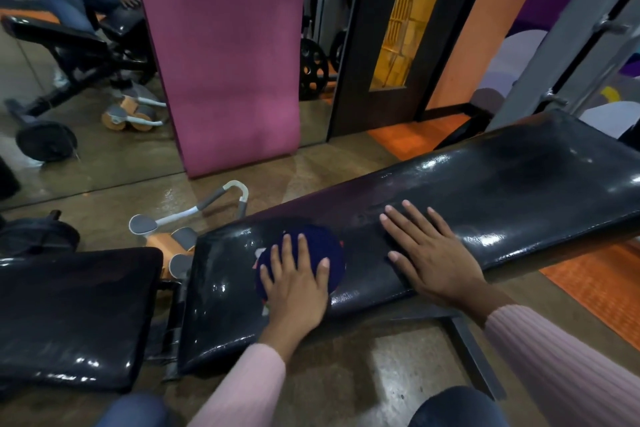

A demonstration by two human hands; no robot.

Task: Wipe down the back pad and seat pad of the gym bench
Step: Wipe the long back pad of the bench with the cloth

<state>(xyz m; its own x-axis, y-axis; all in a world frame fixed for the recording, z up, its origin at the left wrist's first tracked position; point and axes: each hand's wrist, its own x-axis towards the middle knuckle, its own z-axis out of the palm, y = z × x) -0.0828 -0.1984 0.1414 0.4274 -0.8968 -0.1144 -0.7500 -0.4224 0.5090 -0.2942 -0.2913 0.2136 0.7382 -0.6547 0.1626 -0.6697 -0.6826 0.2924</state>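
Leftmost, our glossy black vinyl seat pad lies unwiped beside the long black back pad. Next, our left hand presses flat, fingers spread, on a dark blue knitted cloth at that pad's near end, seemingly scrubbing. Farther right, our right hand rests open on the pad, likely for steadying.

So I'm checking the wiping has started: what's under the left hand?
A dark blue cloth lies under the left hand, pressed flat on the black back pad. The pad surface beneath the cloth is covered, so its state can't be seen.
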